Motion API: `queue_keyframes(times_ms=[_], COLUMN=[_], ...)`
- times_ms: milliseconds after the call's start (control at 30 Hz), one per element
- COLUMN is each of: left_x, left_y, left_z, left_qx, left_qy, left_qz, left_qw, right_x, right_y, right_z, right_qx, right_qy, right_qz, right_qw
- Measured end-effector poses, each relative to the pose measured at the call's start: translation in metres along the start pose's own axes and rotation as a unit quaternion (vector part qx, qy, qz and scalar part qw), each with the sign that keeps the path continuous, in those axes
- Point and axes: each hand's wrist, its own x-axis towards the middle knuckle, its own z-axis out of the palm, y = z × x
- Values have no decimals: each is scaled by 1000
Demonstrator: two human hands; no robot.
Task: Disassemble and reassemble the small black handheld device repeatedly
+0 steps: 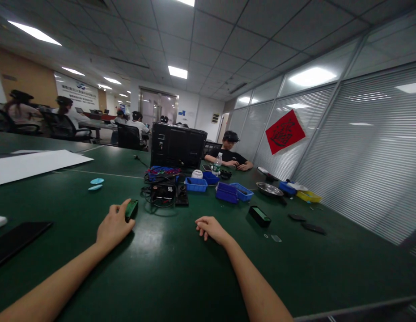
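Observation:
My left hand (113, 227) rests on the dark green table (167, 264) and is closed around a small green and black device (131, 209). My right hand (210, 228) lies on the table to the right of it, fingers curled loosely inward; nothing shows in them. A second dark green box-shaped device (260, 216) lies on the table a little to the right of my right hand, apart from it. Ahead of both hands sits a tangle of black cables and a small black unit (163, 193).
Blue plastic bins (196, 184) (233, 192), a metal bowl (269, 189), a yellow tray (309, 196) and a large black case (177, 146) stand farther back. A person sits across the table with a water bottle (217, 164). A black tablet (16, 239) lies at left. Other people sit at far desks.

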Motion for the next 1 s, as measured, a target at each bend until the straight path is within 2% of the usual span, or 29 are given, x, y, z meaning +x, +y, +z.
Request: queue_keyframes(times_ms=[167,300,567,1000], left_x=[21,33,47,50], left_y=[-29,-43,-46,-59], left_z=[-12,-11,-3,6], left_qx=[-41,-54,-23,-28], left_qy=[27,53,42,20], left_qz=[-140,-198,-190,-139], left_qw=[989,977,981,990], right_x=[0,-1,3,1], right_y=[-2,-4,2,-2], right_z=[1,1,1,2], right_qx=[-6,-21,-35,-41], right_qy=[3,-1,0,3], right_qz=[7,6,-1,5], right_qw=[1000,1000,999,999])
